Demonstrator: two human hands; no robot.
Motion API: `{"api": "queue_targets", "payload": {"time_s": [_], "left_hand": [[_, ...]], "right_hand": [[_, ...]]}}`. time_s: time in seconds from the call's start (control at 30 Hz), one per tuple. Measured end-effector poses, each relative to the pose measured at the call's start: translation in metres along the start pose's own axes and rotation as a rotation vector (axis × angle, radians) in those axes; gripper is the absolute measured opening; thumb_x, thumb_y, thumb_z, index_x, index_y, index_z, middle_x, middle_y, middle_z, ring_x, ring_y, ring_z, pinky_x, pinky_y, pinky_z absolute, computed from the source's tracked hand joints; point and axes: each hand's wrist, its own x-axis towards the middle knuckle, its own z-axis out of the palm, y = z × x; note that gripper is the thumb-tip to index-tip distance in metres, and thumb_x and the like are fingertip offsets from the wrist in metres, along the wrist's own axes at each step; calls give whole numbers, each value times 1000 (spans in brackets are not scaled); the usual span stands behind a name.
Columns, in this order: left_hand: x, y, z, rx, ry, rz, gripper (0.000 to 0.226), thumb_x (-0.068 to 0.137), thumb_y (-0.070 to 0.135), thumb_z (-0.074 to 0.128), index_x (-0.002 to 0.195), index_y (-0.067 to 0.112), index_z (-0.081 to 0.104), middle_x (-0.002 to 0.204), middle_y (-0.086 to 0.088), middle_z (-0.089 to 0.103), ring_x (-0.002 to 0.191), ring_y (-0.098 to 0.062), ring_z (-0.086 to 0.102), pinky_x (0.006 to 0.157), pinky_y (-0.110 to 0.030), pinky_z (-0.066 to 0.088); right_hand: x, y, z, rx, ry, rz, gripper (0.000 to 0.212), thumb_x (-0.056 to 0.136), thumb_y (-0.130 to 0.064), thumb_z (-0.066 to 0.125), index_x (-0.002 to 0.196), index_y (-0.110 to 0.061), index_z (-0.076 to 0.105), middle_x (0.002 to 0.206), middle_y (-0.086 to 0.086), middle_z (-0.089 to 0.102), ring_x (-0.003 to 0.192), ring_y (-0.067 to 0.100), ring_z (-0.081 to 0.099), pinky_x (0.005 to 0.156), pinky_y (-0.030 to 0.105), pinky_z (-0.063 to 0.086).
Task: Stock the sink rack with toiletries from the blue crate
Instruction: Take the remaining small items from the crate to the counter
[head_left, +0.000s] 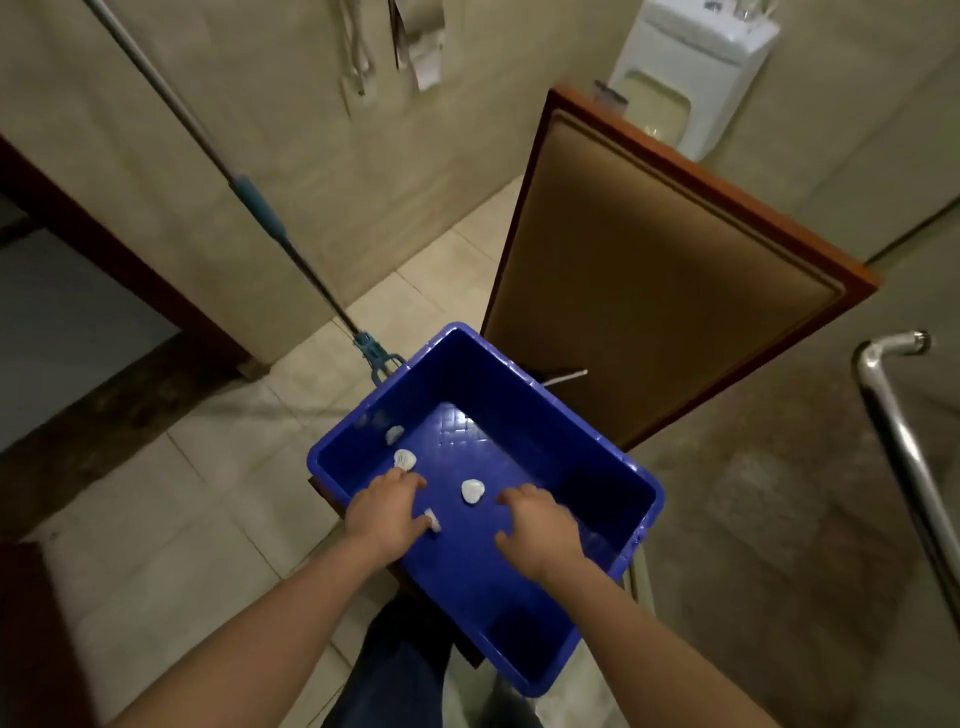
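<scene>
My left hand (387, 512) and right hand (540, 527) hung palm-down with fingers loosely spread and gripping nothing, inside the blue rectangular plastic crate (545, 400). Its long axis ran from near-right to far-left. Small white shell-shaped pieces (471, 491) lay on its floor just past my fingertips.

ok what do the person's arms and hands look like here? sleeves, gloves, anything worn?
Nothing worn that shows. The left hand and right hand are bare: no gloves, rings, watch or bands visible. The left forearm and right forearm are uncovered to the frame edge, with no sleeve in view. No markings can be made out in the dim light.
</scene>
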Motion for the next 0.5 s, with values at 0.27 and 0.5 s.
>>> {"api": "queue_targets", "payload": {"time_s": [0.27, 0.5], "left_hand": [[85, -39, 19, -38, -174, -29, 55, 92, 37, 61, 141, 22, 39, 141, 1, 38, 120, -20, 48, 89, -35, 48], [142, -56, 52, -48, -260, -25, 56, 90, 28, 65, 140, 21, 40, 146, 1, 29, 124, -23, 43, 93, -39, 48]], "right_hand": [[65, -8, 31, 60, -110, 133, 45, 94, -27, 52, 138, -20, 47, 132, 2, 51, 119, 24, 49, 89, 35, 45], [114, -1, 65, 108, -198, 232, 52, 93, -26, 54, 143, -20, 42, 137, 2, 48, 126, 24, 44, 93, 36, 44]]}}
